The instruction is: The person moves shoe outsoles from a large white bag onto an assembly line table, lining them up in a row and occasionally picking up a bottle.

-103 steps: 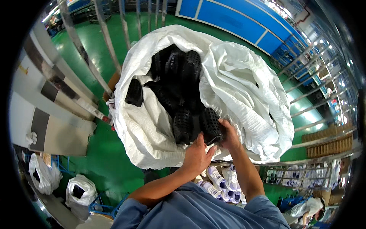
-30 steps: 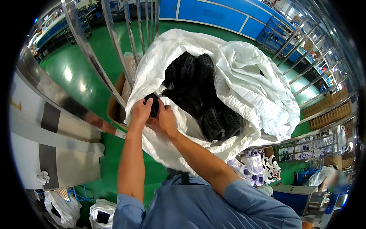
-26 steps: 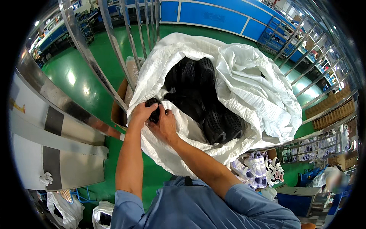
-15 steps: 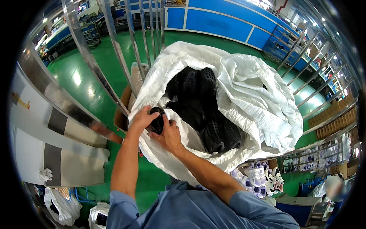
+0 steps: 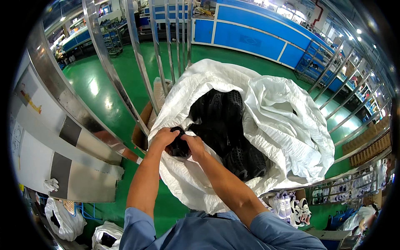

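Note:
A large white woven sack (image 5: 287, 121) stands in front of me with its mouth folded open. Inside lie several black moulded pieces with a studded texture, which look like shoe soles (image 5: 235, 108). At the sack's near left rim I hold one more black shoe sole (image 5: 178, 148) in both hands. My left hand (image 5: 164, 136) is closed on its left and far end. My right hand (image 5: 195, 146) grips its right side, fingers bent and partly hidden. The sole's far part is covered by my fingers.
Metal rails (image 5: 110, 71) rise at the left, with others (image 5: 350, 91) to the right. A cardboard box (image 5: 142, 125) stands behind the sack's left side. White sneakers (image 5: 298, 211) sit lower right. Smaller white sacks (image 5: 64, 221) stand lower left. A blue-panelled machine (image 5: 246, 35) is across the green floor.
My hands have shifted their hold on the black sole, the right hand moving up toward its far end. The whole view has moved slightly, so things appear lower and further right.

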`<act>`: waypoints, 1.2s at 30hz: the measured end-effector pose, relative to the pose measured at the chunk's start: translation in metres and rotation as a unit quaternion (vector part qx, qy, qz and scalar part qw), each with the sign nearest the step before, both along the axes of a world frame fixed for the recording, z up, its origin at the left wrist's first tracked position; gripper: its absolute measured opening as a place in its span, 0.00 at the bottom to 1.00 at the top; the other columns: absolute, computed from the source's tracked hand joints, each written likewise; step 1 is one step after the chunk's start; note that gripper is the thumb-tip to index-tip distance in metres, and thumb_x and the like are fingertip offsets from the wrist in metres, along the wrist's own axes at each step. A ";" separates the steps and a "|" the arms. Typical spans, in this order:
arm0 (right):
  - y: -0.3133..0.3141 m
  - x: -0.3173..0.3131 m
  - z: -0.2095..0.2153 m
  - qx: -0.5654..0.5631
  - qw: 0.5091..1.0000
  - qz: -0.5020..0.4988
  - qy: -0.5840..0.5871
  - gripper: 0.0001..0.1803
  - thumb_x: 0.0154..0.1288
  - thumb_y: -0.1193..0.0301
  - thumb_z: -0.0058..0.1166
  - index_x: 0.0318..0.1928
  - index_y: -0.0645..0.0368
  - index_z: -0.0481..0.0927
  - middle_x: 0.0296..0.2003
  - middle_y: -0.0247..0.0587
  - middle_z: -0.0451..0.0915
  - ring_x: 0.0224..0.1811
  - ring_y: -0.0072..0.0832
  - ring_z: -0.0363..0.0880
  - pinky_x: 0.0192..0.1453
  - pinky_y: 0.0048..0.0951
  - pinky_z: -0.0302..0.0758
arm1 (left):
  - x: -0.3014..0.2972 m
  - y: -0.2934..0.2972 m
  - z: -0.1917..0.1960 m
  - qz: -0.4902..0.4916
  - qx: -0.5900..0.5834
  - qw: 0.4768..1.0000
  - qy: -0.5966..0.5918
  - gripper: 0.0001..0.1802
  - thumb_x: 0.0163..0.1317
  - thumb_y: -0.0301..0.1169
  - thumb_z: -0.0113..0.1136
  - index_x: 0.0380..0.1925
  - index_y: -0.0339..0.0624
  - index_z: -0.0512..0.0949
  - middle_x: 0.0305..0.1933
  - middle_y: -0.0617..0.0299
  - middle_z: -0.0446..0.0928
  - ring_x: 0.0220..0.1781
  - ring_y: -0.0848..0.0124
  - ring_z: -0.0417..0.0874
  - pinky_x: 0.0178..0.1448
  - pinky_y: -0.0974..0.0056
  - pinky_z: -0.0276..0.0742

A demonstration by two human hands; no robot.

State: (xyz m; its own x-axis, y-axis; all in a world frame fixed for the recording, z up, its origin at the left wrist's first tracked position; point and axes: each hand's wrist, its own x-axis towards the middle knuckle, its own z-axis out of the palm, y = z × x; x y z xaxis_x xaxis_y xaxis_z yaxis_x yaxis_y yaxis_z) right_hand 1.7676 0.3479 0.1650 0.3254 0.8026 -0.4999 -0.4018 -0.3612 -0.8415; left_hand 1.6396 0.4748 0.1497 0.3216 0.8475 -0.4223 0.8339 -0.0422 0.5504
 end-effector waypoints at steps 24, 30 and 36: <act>0.007 -0.002 0.009 0.078 0.968 -0.015 -0.239 0.47 0.53 0.71 0.63 0.73 0.70 0.61 0.56 0.54 0.78 0.56 0.38 0.80 0.61 0.33 0.76 | 0.002 -0.041 0.058 0.058 -0.227 0.900 -0.368 0.25 0.71 0.40 0.64 0.62 0.41 0.75 0.56 0.56 0.80 0.55 0.65 0.82 0.57 0.59 0.79; -0.039 0.025 0.068 0.178 0.981 -0.069 0.023 0.38 0.60 0.71 0.56 0.72 0.65 0.64 0.52 0.46 0.77 0.51 0.31 0.77 0.58 0.29 0.75 | 0.010 -0.078 0.099 0.071 -0.213 0.854 -0.470 0.36 0.67 0.44 0.67 0.70 0.41 0.68 0.58 0.54 0.79 0.56 0.67 0.81 0.57 0.59 0.78; -0.099 0.041 0.037 0.065 0.907 0.079 -0.409 0.40 0.61 0.67 0.58 0.72 0.70 0.63 0.58 0.65 0.74 0.62 0.52 0.75 0.67 0.44 0.73 | 0.028 -0.103 0.029 0.050 -0.249 0.867 -0.429 0.31 0.58 0.47 0.72 0.55 0.37 0.82 0.44 0.58 0.84 0.41 0.70 0.83 0.44 0.62 0.78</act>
